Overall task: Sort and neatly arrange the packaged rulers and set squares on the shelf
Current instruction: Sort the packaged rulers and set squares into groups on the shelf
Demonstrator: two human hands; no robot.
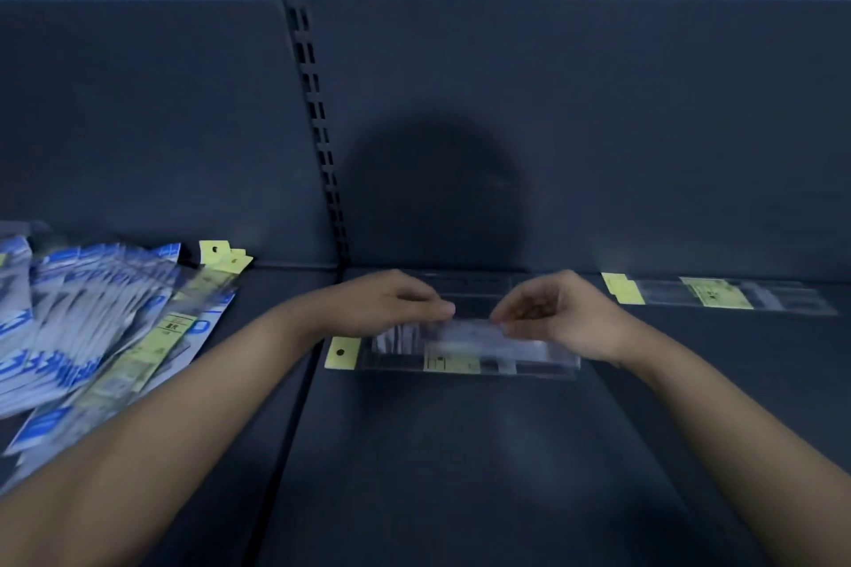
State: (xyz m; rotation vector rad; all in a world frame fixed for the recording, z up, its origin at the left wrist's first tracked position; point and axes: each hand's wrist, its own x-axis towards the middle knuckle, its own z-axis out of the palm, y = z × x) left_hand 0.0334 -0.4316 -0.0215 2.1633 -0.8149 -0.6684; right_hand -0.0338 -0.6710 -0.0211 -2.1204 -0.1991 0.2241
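Packaged ruler [474, 331] — blurred | left hand [387, 304] pinches one end | right hand [557, 313] pinches the other

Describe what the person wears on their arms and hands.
The left arm and right arm are bare to the frame edge, no sleeves in view. The left hand and right hand wear no gloves; no watch, ring or bracelet shows in this dim light.

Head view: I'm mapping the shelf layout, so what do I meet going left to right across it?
Fanned pile of blue packs → slotted upright → left hand → held ruler pack, pinched by both hands → right hand → yellow-labelled ruler packs.
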